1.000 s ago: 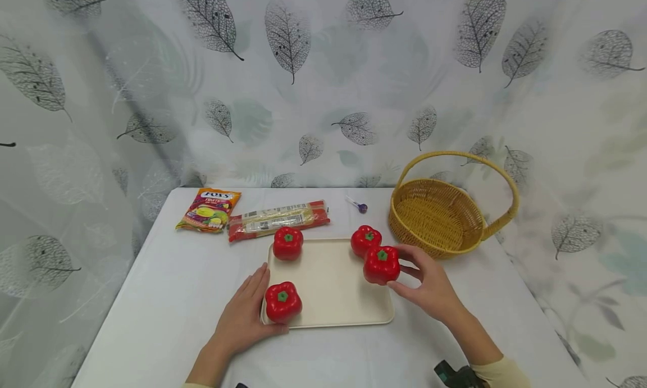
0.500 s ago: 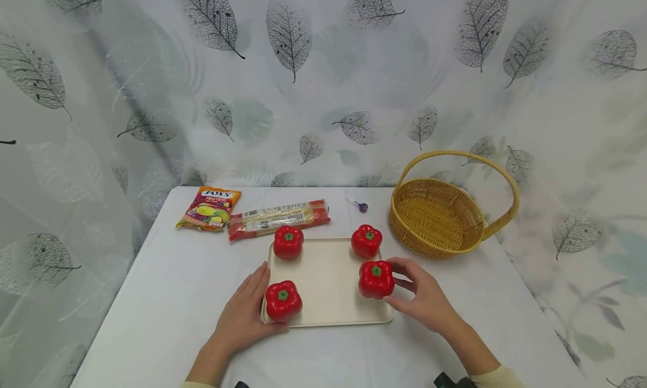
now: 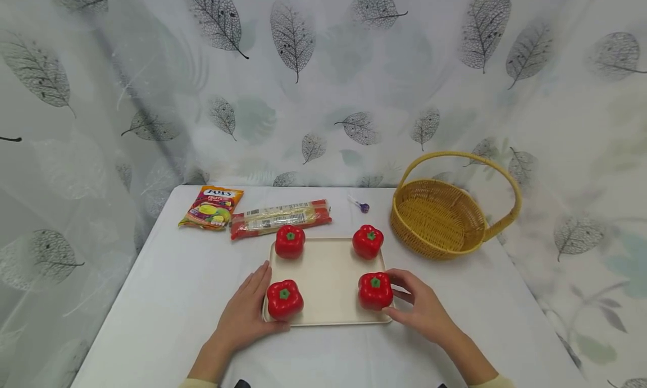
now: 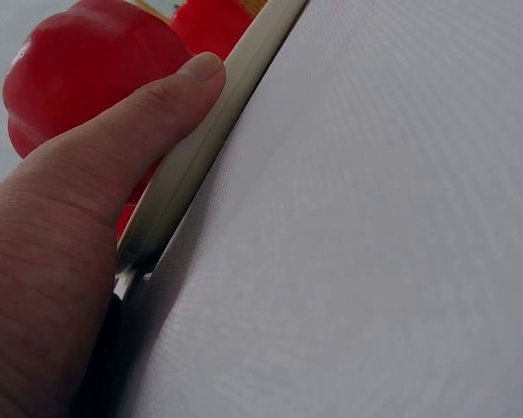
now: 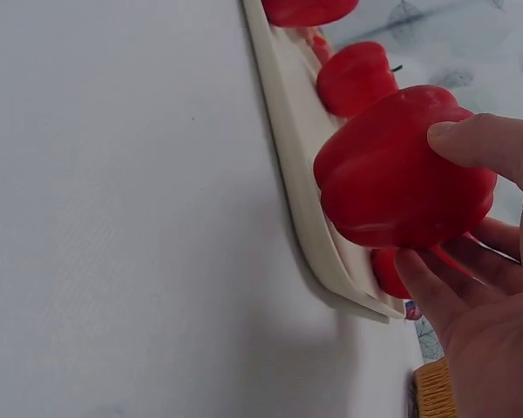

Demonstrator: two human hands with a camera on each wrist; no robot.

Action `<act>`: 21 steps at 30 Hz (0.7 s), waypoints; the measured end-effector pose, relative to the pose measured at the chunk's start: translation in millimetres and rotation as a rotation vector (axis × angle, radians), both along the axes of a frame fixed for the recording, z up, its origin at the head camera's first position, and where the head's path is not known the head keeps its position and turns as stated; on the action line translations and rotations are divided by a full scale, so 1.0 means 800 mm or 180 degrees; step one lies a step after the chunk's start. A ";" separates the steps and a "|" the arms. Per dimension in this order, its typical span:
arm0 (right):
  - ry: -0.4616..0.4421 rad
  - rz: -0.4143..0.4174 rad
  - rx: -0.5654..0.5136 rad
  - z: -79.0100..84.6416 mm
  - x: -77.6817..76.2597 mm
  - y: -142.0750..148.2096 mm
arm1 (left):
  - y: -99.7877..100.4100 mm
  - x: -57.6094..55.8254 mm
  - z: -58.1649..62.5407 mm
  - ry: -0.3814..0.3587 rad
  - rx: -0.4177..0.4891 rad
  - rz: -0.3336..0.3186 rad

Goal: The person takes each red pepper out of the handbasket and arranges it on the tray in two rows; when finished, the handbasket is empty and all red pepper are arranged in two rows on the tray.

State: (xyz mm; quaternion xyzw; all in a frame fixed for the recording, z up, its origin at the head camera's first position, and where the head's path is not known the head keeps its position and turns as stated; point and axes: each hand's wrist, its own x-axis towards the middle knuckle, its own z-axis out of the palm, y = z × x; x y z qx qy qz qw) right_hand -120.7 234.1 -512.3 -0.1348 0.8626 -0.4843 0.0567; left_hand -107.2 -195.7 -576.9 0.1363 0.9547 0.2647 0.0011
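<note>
My right hand (image 3: 423, 310) grips a red bell pepper (image 3: 375, 293) with a green stem, at the near right corner of a cream tray (image 3: 328, 284). In the right wrist view, thumb and fingers hold this pepper (image 5: 392, 174) from its sides, close over the tray rim. At the tray's left side lies my left hand (image 3: 244, 309), fingers straight along the edge and thumb on the front rim. Beside that thumb sits another red bell pepper (image 3: 285, 299) in the near left corner. Two more peppers occupy the far left (image 3: 290, 242) and far right (image 3: 368, 242) corners.
Behind the tray lie an orange candy bag (image 3: 212, 208), a long clear-and-red packet (image 3: 280, 218) and a purple lollipop (image 3: 364, 207). To the back right stands a yellow wicker basket (image 3: 437, 225) with a tall handle. A leaf-patterned curtain (image 3: 323, 96) hangs behind the white table.
My right hand has brought its pepper toward the front of the tray, away from the far right pepper, and lower. The left hand has stayed at the tray's edge.
</note>
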 end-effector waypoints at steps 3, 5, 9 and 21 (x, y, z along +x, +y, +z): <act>-0.0001 0.0030 -0.0005 -0.003 0.000 0.001 | 0.000 0.000 0.001 -0.0009 0.0027 0.0002; 0.0017 0.0051 -0.0020 -0.005 0.000 0.002 | 0.000 0.000 0.002 -0.0018 0.0042 0.0001; 0.0130 0.0131 -0.0062 -0.008 0.000 0.003 | 0.000 0.002 0.002 -0.0029 0.0048 0.0003; 0.0313 0.0240 0.0057 -0.010 0.000 0.003 | 0.001 0.002 0.003 -0.0006 0.0024 -0.0001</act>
